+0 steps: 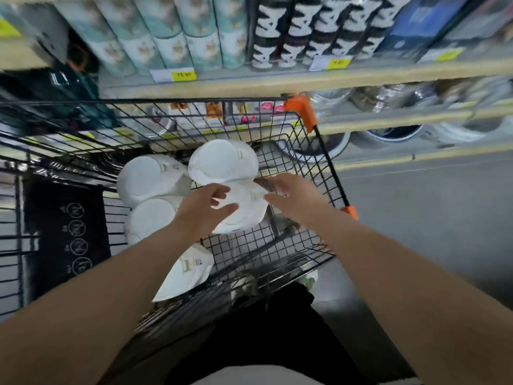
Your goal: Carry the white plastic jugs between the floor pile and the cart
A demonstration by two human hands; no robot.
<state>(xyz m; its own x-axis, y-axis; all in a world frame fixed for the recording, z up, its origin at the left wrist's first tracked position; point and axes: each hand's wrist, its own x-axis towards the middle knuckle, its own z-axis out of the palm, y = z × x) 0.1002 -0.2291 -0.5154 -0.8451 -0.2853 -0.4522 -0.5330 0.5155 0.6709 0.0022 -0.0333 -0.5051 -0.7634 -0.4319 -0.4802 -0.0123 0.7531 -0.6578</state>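
Note:
Both my hands reach into a black wire shopping cart [324,159] with orange corners. My left hand [206,207] lies over the near edge of a stack of white plates [247,209], thumb and fingers spread around its rim. My right hand [288,194] touches the far right side of the same stack with loosely bent fingers. More stacks of white plates lie in the cart: one behind [222,162], two to the left [147,179] [151,220], one nearer me [188,273]. The frame is blurred, so the grip is unclear.
Store shelves [277,84] run behind the cart, carrying patterned tubes [177,34], black-and-white items [311,31] and yellow price tags [183,75]. Lower shelves hold glass and metal bowls [388,134]. A dark mat [66,232] lies in the cart's left. A person in dark clothing [69,79] stands far left.

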